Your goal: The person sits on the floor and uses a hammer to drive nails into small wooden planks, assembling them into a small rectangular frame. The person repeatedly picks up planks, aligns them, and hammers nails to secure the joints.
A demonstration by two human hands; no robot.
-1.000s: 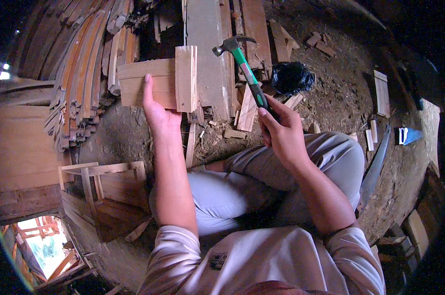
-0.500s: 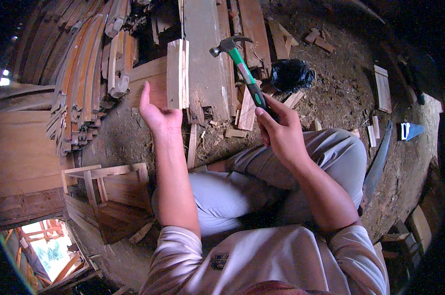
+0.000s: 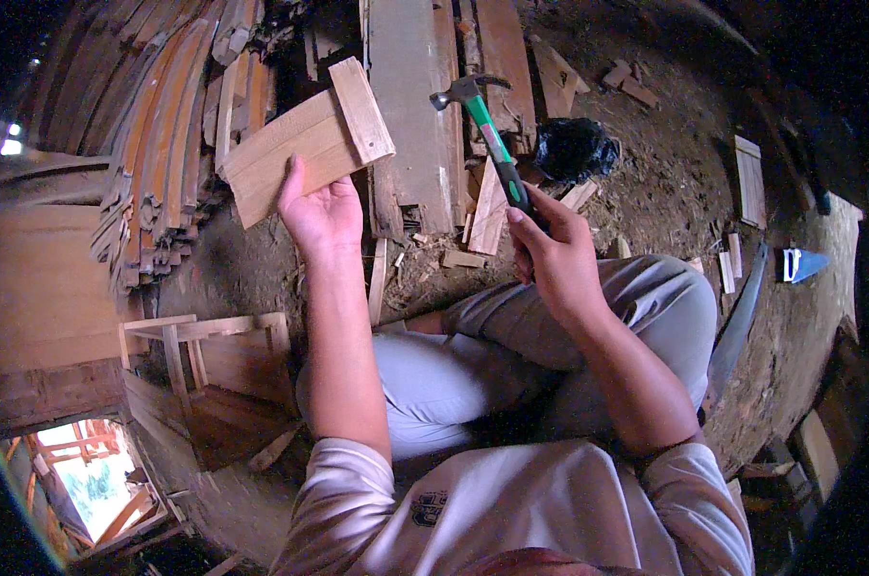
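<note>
Above floor (image 3: 665, 182): left hand (image 3: 324, 219) gripping wooden panel (image 3: 286, 139); right hand (image 3: 555, 250) clasping green-black hammer (image 3: 491, 134).

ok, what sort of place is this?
Probably a rough woodworking shop: timber stacked upper left, wood scraps littering a dirt floor, and a claw hammer in the person's right hand.

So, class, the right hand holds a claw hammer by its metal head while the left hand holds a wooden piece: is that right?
Not quite. The head view shows the right hand gripping the claw hammer by its handle, not its metal head. The left hand does hold the wooden piece.
</note>
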